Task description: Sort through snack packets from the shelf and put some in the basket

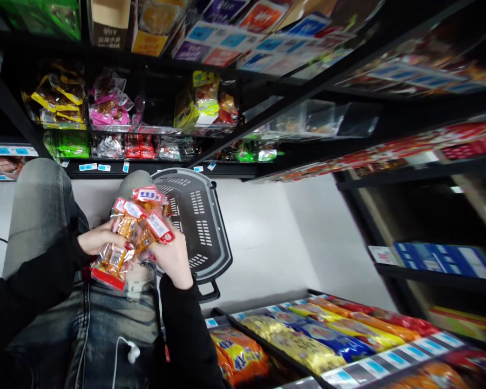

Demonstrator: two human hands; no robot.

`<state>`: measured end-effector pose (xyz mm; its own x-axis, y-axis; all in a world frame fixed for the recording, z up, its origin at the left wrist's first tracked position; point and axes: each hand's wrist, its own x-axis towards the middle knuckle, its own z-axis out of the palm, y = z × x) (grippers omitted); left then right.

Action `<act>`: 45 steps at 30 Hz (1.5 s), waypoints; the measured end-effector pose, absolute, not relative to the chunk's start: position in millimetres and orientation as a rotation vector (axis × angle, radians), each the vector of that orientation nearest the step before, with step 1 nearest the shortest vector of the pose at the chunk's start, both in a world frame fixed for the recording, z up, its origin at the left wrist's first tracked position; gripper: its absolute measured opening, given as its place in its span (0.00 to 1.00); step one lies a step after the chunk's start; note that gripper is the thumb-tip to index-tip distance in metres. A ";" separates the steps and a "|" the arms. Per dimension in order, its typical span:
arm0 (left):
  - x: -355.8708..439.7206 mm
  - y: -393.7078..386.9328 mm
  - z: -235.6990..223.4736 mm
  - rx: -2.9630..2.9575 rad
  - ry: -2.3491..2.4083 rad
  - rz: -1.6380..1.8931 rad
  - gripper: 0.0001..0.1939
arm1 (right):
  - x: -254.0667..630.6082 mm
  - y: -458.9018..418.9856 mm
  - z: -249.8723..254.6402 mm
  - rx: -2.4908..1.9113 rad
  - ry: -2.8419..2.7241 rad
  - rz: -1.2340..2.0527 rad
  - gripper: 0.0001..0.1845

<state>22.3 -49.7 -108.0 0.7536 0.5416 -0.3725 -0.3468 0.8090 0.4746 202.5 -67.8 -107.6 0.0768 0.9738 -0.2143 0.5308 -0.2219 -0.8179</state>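
Several small clear snack packets with red-and-white header labels and orange-brown contents are bunched between my two hands, above my lap. My left hand is closed on the packets at the left side, its thumb across the front. From the right, my right hand grips the same bunch, its fingers mostly hidden behind the packets. A grey shopping basket with slotted sides stands on the floor just beyond my right hand, partly covered by the packets and my knee.
Ahead, a dark shelf carries boxes and bins of packaged snacks, including yellow packets and pink packets. A lower rack at the right holds large bags. A white earphone hangs over my jeans. Pale floor lies right of the basket.
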 end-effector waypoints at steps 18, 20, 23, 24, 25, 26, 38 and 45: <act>9.6 -45.2 -125.6 0.211 0.531 0.689 0.16 | 197.3 -76.2 -117.1 -1.422 -0.731 1.556 0.15; 11.1 -48.3 -120.2 0.235 0.549 0.643 0.14 | 195.5 -72.1 -108.7 -1.470 -1.035 1.583 0.16; 17.3 -52.7 -112.2 0.254 0.649 0.685 0.15 | 189.2 -61.0 -95.8 -1.602 -1.553 1.459 0.17; 19.9 -53.8 -110.2 0.248 0.695 0.727 0.15 | 186.4 -57.2 -92.6 -1.636 -1.695 1.404 0.17; 22.4 -54.5 -108.7 0.237 0.740 0.770 0.16 | 183.5 -54.1 -90.5 -1.659 -1.807 1.365 0.18; 24.5 -55.0 -107.5 0.222 0.783 0.810 0.16 | 180.7 -52.2 -89.7 -1.672 -1.881 1.335 0.19; 29.7 -52.5 -113.4 0.278 0.904 0.920 0.16 | 173.5 -81.9 -104.4 -1.355 -1.567 0.919 0.11; 31.6 -50.6 -117.4 0.373 0.904 0.913 0.19 | 167.9 -80.7 -107.5 -1.397 -1.371 1.002 0.11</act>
<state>31.6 -50.6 -117.4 0.2907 0.8089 -0.5111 -0.5194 0.5820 0.6257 167.9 -80.7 -107.5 0.0531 0.9976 0.0451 0.2605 0.0297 -0.9650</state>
